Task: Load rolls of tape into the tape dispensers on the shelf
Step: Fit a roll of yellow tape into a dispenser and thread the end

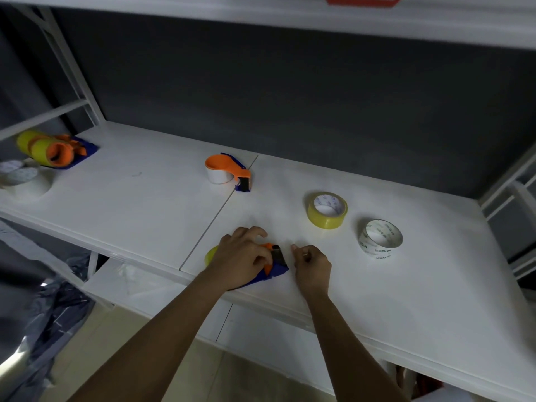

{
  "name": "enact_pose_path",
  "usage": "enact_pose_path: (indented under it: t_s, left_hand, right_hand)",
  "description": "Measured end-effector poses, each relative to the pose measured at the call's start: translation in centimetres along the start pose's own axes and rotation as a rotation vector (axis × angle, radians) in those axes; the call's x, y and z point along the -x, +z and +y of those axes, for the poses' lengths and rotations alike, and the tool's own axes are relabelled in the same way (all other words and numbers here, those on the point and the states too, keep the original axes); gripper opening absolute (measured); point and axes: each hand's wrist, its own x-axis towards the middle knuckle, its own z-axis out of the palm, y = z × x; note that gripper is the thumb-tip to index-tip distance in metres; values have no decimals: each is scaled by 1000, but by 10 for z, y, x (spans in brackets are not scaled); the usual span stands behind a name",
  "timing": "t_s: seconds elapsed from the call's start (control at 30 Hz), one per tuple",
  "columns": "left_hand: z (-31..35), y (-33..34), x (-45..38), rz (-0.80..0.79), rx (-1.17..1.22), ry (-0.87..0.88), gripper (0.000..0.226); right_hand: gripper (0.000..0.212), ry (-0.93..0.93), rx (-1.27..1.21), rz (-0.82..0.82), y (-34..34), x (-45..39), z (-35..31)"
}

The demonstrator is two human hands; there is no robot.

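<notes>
blue-and-orange tape dispenser [274, 266] lies at the front edge of the shelf [406, 285], lower centre of the frame, with a yellow roll [211, 254] peeking out at its left end from under the wrist. its long axis runs roughly left-right with a slight tilt, roll end to the left, black cutter end [278, 253] to the right.

left hand [243, 256] lies over the dispenser body, fingers curled onto it, thumb by the orange part, pinning it down. right hand [311, 264] sits just right of the cutter end, close but apart from it, fingers curled in with a fingertip stuck out toward the cutter. it may be pinching a tape end, too small to tell, nothing clearly held.

key relation: cutter end faces the right hand, so the right hand is nearer for pulling tape across the blade while the left holds. judgement: this dispenser looks loaded, tape end being threaded.

outward: loose yellow tape roll [327, 210] lies flat up and right of the hands, white tape roll [380, 238] further right; both nearer the right hand. second dispenser with white roll [227, 171] stands at frame centre beyond the hands. at far left, two more dispensers with yellow rolls [53, 150] and some white rolls [24, 181] at the left edge.
</notes>
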Motion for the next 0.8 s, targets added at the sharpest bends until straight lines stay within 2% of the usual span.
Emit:
enact_pose_path:
  t_s: [0.1,0.17,0.27,0.33,0.4,0.47,0.53,0.6,0.67,0.8]
  left_hand:
    - [5,-1,-1,11,22,-31,16]
    - [8,-1,-2,35,51,-50,22]
    - [9,-5,-3,38,115,-69,43]
    - [8,-8,-1,-15,85,-72,65]
    - [6,-9,1,-94,-52,-95,91]
    - [6,-7,1,-137,-217,-147,103]
    - [8,-6,1,-145,-322,-224,99]
    - [8,-6,1,-138,-347,-264,87]
    - [7,-5,3,-110,-311,-249,76]
    - [-1,-6,11,-29,-245,-188,69]
  right_hand:
    - [30,-30,19,10,-1,9,6]
    - [30,-46,38,7,-2,13,8]
    - [26,-27,-11,-14,-4,14,8]
    - [21,-1,-67,-51,-6,12,5]
    - [17,28,-107,-99,-7,9,0]
    - [16,81,-159,-153,-7,6,-4]
    - [19,191,-282,-210,-7,4,-8]
    - [25,261,-387,-242,-8,5,-11]
    - [28,273,-408,-243,-12,7,-14]
    - [26,275,-444,-197,-16,16,-15]
